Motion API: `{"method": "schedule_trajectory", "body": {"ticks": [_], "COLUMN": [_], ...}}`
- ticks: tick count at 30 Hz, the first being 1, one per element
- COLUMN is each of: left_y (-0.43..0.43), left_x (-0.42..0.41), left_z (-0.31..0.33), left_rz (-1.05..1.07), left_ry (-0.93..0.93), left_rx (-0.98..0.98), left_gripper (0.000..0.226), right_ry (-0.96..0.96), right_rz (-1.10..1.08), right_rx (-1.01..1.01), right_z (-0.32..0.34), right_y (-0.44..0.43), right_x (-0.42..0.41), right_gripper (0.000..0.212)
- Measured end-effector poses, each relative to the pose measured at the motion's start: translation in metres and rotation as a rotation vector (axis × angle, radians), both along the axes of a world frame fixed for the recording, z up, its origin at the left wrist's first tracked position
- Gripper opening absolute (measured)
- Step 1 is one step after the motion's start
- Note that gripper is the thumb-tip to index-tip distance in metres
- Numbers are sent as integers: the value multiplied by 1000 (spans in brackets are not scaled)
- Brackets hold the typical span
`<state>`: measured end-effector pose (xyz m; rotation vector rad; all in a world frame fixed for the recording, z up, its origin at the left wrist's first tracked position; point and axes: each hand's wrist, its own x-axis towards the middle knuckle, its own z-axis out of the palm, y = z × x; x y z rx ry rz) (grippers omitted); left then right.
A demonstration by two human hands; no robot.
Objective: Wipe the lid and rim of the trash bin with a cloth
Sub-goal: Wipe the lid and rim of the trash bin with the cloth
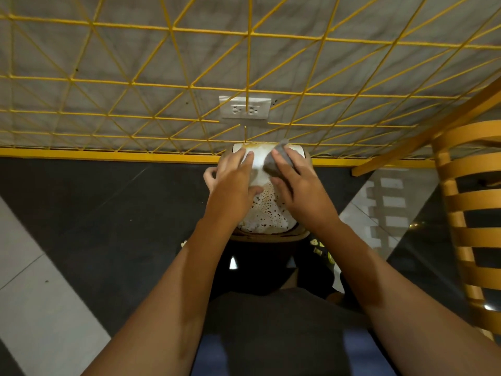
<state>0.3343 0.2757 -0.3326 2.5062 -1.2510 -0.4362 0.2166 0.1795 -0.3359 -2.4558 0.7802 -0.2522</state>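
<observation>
1. A grey cloth [276, 161] is being pressed under the right hand [291, 175], fingers curled down onto it, up on the far part of the bin's white lid [259, 169].
2. The lid is being steadied by the left hand [234, 175], fingers spread flat and gripping nothing, thumb hooked over the left edge.
3. The far half is looking pretty clean already, apart from a brownish smear along the back edge by the yellow wire fence [189, 77].
4. The near half is being left speckled with dark spots for now, so roughly half the lid is still to do.
5. The dark rim [271, 236] below is looking untouched, though that's hard to tell from here.
</observation>
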Motion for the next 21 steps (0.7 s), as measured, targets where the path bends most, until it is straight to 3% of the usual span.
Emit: {"method": "schedule_trajectory", "body": {"ticks": [7, 12, 16, 21], "left_y": [-1, 2, 3, 2], "left_x": [-1, -2, 0, -2], "left_z": [-3, -3, -2, -2], "left_rz": [20, 6, 2, -8], "left_ry": [20, -43, -36, -45], "left_rx": [-3, -22, -11, 11], "left_gripper": [67, 67, 67, 67], "right_ry": [-35, 1, -2, -58], "right_rz": [-230, -90, -177, -413], "right_rx": [92, 12, -83, 138], "right_z": [0, -3, -6, -4], "right_y": [-17, 4, -2, -11], "right_x": [23, 35, 22, 12], "right_gripper": [47, 48, 47, 47]}}
